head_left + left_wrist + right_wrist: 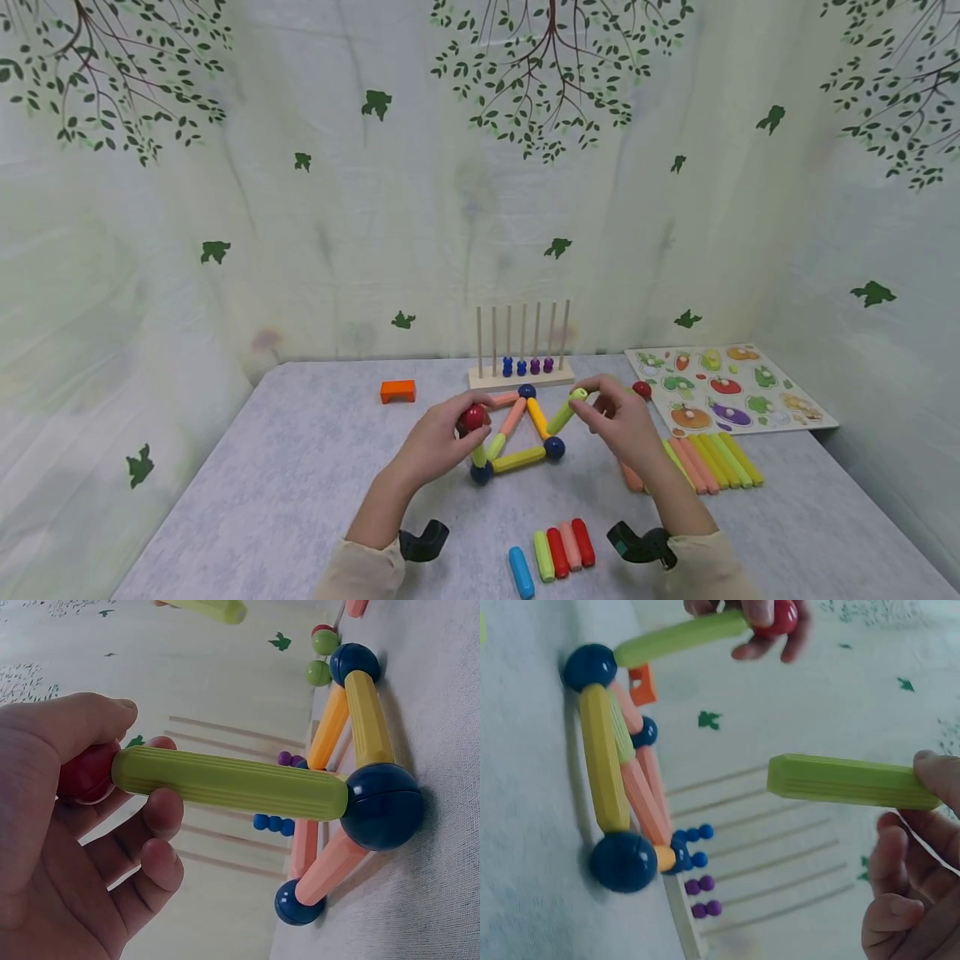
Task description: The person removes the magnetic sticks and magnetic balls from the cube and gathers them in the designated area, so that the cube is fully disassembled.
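Observation:
My left hand grips a red ball, which sits at the end of a green stick. The stick's other end touches a navy ball. In the right wrist view, my right hand pinches one end of another green stick; its free end is apart from the navy ball at the frame's near right corner. A yellow stick joins these two navy balls on the table. Behind it, orange, pink and green sticks run between navy balls, with one more navy ball at the back.
A peg rack with blue and purple beads stands behind the frame. An orange block lies back left. A vegetable picture board and a row of sticks are right. More sticks lie in front.

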The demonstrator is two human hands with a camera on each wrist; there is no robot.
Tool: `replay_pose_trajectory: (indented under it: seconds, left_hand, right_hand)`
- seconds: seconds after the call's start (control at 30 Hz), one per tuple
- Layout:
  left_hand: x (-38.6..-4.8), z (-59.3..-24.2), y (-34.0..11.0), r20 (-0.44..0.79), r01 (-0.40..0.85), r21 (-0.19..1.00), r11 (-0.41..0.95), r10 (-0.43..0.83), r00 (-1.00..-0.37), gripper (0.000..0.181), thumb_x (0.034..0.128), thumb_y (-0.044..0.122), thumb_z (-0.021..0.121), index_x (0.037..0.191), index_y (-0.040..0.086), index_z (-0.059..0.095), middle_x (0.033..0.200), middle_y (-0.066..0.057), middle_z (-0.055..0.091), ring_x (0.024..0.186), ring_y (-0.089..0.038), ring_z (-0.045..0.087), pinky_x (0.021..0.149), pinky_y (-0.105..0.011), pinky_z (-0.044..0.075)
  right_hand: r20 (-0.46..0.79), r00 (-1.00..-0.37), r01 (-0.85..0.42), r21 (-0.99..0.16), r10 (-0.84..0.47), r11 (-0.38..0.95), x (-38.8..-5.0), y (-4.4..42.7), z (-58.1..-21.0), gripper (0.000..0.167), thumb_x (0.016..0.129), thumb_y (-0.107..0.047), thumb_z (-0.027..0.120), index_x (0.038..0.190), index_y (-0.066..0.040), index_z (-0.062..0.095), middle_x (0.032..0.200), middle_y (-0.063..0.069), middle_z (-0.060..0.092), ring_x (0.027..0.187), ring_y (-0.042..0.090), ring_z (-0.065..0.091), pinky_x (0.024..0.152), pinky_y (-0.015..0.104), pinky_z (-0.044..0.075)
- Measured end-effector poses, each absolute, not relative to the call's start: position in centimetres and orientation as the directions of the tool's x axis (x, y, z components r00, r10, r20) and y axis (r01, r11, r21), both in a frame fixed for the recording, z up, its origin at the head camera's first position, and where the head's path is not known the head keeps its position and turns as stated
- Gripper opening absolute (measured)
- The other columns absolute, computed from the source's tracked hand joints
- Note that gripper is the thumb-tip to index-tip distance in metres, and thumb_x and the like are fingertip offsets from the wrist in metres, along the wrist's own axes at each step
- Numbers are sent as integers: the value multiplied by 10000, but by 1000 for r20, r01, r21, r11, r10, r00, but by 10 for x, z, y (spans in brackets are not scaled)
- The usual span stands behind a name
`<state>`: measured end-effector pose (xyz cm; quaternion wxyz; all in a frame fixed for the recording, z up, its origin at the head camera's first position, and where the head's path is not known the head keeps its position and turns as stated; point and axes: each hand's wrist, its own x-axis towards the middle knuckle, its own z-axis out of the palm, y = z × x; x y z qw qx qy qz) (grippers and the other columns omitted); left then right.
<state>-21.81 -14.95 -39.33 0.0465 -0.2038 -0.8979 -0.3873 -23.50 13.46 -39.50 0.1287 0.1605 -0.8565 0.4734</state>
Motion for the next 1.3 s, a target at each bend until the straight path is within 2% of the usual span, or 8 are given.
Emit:
replay_pose_trajectory:
  seconds: [0.13,0.3,0.53,0.7,1.0,1.17,1.3]
  left_hand:
    - [-218,-393,-150,227,400,691,601,345,-911,366,940,145,684,1285,215,587,1135,14,696,1027,-180,645,847,-364,598]
    - [-219,-393,-151,210,399,700,592,363,-908,362,945,136,678,1275,245,578,1114,29,704,1030,-171,647,858,-356,594]
    - [-219,-393,-151,195,392,697,601,367,-910,375,949,136,671,1303,212,572,1149,8,693,1026,-182,639,862,-363,594]
    - [-219,-392,-151,195,396,690,606,371,-908,391,947,130,670,1321,182,567,1171,-19,690,1024,-189,636,867,-371,593]
    - [-219,-393,-152,181,389,715,581,383,-906,393,954,105,657,1315,222,558,1125,43,693,1028,-169,633,869,-352,586]
    - [-220,-394,-153,180,389,713,584,384,-906,389,954,106,654,1307,238,559,1116,53,693,1004,-155,628,851,-328,584]
    - [-220,-394,-154,185,393,708,587,383,-905,393,953,105,657,1316,214,556,1117,46,691,1018,-165,635,862,-347,589]
  right_hand:
    - [304,-945,-322,-787,-122,526,-243,147,-397,226,976,-281,655,1137,-123,649,1058,112,653,611,187,599,574,245,459]
    - [210,-973,-223,-768,-94,600,-252,159,-408,222,1011,-253,578,1184,-133,646,1005,100,625,619,221,568,541,252,463]
    - [82,-985,-172,-578,-154,798,-262,175,-423,243,992,-261,600,1189,-142,680,992,37,648,820,186,527,672,284,454]
    - [-24,-988,-124,-485,-156,866,-264,182,-429,278,944,-315,686,1198,-202,692,987,18,640,863,189,536,695,309,459]
    - [-37,-981,-154,-458,-192,875,-265,181,-435,287,908,-267,737,1179,-186,685,982,21,665,814,176,547,730,329,501]
    - [-37,-986,-134,-415,-163,900,-269,182,-437,291,909,-241,726,1190,-183,678,1001,15,660,814,183,544,706,339,494]
    - [10,-989,-138,-371,-144,919,-269,176,-436,296,916,-236,720,1206,-203,671,1070,13,664,874,188,568,746,409,530]
